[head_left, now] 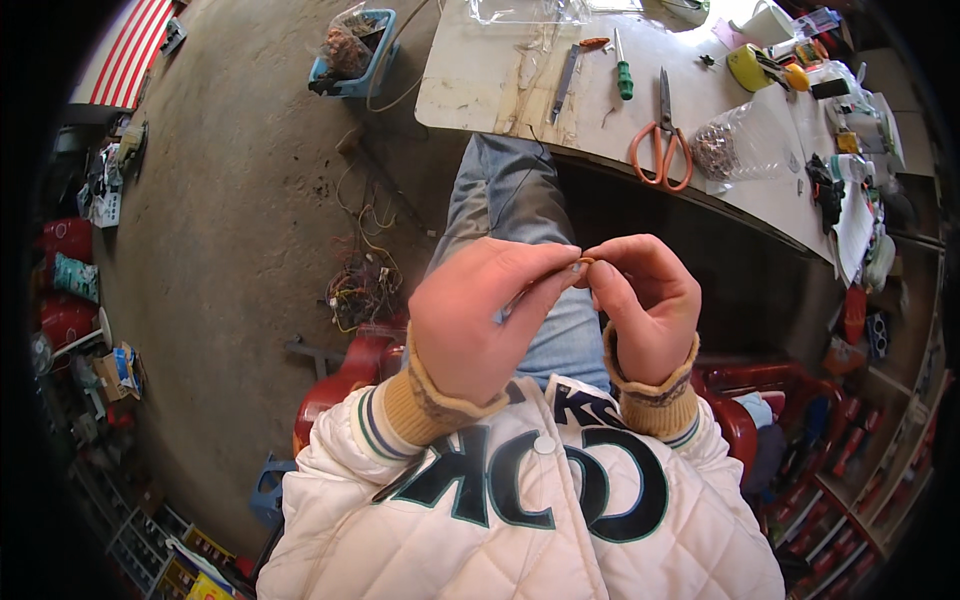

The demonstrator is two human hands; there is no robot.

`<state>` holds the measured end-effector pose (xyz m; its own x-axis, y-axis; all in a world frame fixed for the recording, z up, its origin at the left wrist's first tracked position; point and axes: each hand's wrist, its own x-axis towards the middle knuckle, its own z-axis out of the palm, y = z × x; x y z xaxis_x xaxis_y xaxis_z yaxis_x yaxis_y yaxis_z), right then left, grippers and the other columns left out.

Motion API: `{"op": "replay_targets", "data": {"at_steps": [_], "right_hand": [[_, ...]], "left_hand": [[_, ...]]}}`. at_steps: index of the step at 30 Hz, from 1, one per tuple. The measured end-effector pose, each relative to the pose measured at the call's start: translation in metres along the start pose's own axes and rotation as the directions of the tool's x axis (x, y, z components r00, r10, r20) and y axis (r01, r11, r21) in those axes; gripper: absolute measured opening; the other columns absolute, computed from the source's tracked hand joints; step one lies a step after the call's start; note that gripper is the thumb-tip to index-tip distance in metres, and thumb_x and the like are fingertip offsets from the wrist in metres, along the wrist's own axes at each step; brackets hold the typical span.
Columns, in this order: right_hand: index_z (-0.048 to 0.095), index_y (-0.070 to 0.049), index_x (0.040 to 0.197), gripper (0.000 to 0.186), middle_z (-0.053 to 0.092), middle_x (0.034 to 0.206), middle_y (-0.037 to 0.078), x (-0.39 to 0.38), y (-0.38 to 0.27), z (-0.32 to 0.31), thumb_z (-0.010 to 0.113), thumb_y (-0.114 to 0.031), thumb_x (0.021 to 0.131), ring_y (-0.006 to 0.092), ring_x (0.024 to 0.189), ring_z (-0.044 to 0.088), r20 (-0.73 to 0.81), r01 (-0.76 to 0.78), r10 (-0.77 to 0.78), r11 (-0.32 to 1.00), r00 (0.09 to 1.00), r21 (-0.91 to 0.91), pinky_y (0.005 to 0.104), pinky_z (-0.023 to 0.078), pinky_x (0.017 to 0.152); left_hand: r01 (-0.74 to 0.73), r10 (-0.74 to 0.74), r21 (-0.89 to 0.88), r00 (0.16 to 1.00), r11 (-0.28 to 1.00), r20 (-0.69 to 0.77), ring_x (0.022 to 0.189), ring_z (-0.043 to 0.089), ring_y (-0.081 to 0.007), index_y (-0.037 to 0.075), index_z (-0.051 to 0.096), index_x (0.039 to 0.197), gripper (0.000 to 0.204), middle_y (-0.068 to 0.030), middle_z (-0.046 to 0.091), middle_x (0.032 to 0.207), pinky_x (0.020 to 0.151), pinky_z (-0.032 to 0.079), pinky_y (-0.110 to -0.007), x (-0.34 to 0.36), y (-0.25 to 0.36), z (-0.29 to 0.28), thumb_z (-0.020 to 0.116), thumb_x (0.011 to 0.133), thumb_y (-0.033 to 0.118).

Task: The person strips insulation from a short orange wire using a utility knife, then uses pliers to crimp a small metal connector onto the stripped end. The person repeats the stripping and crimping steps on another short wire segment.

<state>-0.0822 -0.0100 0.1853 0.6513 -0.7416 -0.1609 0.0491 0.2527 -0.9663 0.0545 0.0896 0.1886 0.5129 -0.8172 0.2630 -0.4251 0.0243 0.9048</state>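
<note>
Over my jeans-clad leg, my left hand and my right hand meet, thumbs and forefingers pinched on a small orange-copper piece, mostly hidden by the fingertips. A thin dark wire hangs from the table edge toward my leg. On the pale table beyond lie orange-handled scissors, a green-handled screwdriver, a flat grey metal tool and a clear bag of small copper bits.
A blue basket with a bag stands beside the table. A wire tangle lies on the concrete floor. Red seats are around me. Cluttered shelving lines the right; assorted items crowd the table's right end.
</note>
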Motion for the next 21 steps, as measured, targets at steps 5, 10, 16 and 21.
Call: {"op": "replay_targets", "data": {"at_steps": [5,10,16,21], "right_hand": [[0.065,0.005,0.101,0.011,0.069,0.091,0.006,-0.019,0.000,0.003,0.065,0.002,0.090,0.0097,0.086,0.065,-0.036,0.100,-0.104,0.989,0.994,-0.112,0.0222,0.051,0.077],[0.066,0.002,0.101,0.013,0.068,0.088,0.003,-0.028,0.003,0.000,0.068,0.000,0.089,0.0058,0.078,0.061,-0.038,0.123,-0.136,0.963,0.990,-0.238,0.0194,0.047,0.069],[0.068,0.000,0.103,0.017,0.069,0.087,0.002,-0.033,0.003,-0.010,0.068,-0.011,0.090,0.0043,0.071,0.057,0.051,-0.250,0.245,0.952,0.968,0.176,0.0190,0.046,0.065],[0.066,-0.001,0.109,0.020,0.064,0.088,0.005,-0.031,0.010,-0.012,0.064,-0.014,0.094,0.0055,0.067,0.050,0.143,-0.398,0.371,0.848,0.918,0.350,0.0202,0.042,0.059]], "left_hand": [[0.419,-0.370,-0.384,0.908,0.823,0.197,0.083,0.067,-0.0098,-0.002,0.070,0.104,0.016,-0.0068,0.073,0.095,0.074,0.053,-0.023,-0.014,0.010,-0.009,0.070,0.088,-0.003],[0.463,-0.415,-0.497,0.885,0.734,0.212,0.079,0.062,-0.0051,0.001,0.072,0.100,0.012,-0.0020,0.071,0.087,0.070,0.048,-0.021,-0.023,0.008,0.001,0.070,0.091,0.009],[0.382,-0.372,-0.526,0.919,0.760,0.129,0.077,0.058,-0.0061,0.002,0.071,0.099,0.010,-0.0010,0.067,0.089,0.069,0.046,-0.022,-0.027,0.005,0.008,0.070,0.090,0.005],[0.169,-0.159,-0.244,0.985,0.955,0.058,0.080,0.061,-0.0110,0.001,0.071,0.098,0.015,-0.0067,0.067,0.095,0.072,0.049,-0.024,-0.025,0.002,0.007,0.072,0.084,-0.004]]}}
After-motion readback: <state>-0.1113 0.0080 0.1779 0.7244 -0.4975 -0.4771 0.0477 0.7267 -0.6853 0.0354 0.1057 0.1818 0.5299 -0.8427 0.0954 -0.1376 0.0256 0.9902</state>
